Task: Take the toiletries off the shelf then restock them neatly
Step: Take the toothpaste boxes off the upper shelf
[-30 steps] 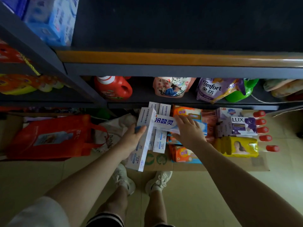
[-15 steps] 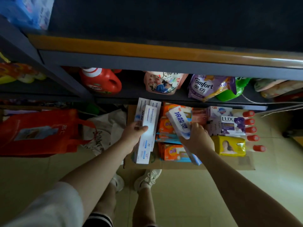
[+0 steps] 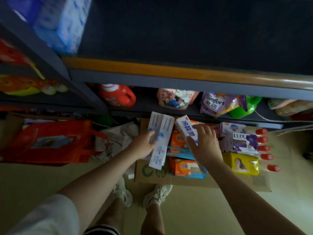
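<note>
My left hand (image 3: pixel 144 145) grips a pair of long white toothpaste boxes (image 3: pixel 160 138), held lengthwise above the flattened cardboard (image 3: pixel 177 178) on the floor. My right hand (image 3: pixel 205 146) holds another white toothpaste box with blue lettering (image 3: pixel 187 129), tilted beside the first pair. Below them lie orange packs (image 3: pixel 184 167), a LUX soap box (image 3: pixel 242 141), a yellow pack (image 3: pixel 242 164) and a row of red-capped bottles (image 3: pixel 264 148). The dark shelf board (image 3: pixel 186 31) with its orange front edge (image 3: pixel 152 68) spans the top.
The lower shelf holds a red detergent jug (image 3: pixel 116 95), a pink pouch (image 3: pixel 176 98), a purple Comfort pouch (image 3: pixel 218 103) and a green bottle (image 3: pixel 245 106). A red bag (image 3: pixel 49 141) and white bag (image 3: pixel 118 138) lie left. A blue tissue pack (image 3: pixel 59 22) sits top left. My shoes (image 3: pixel 140 195) stand before the cardboard.
My right hand has turned the blue-lettered box from crosswise to lengthwise and drawn it beside the left hand's boxes. Both hands have shifted slightly; the camera moved.
</note>
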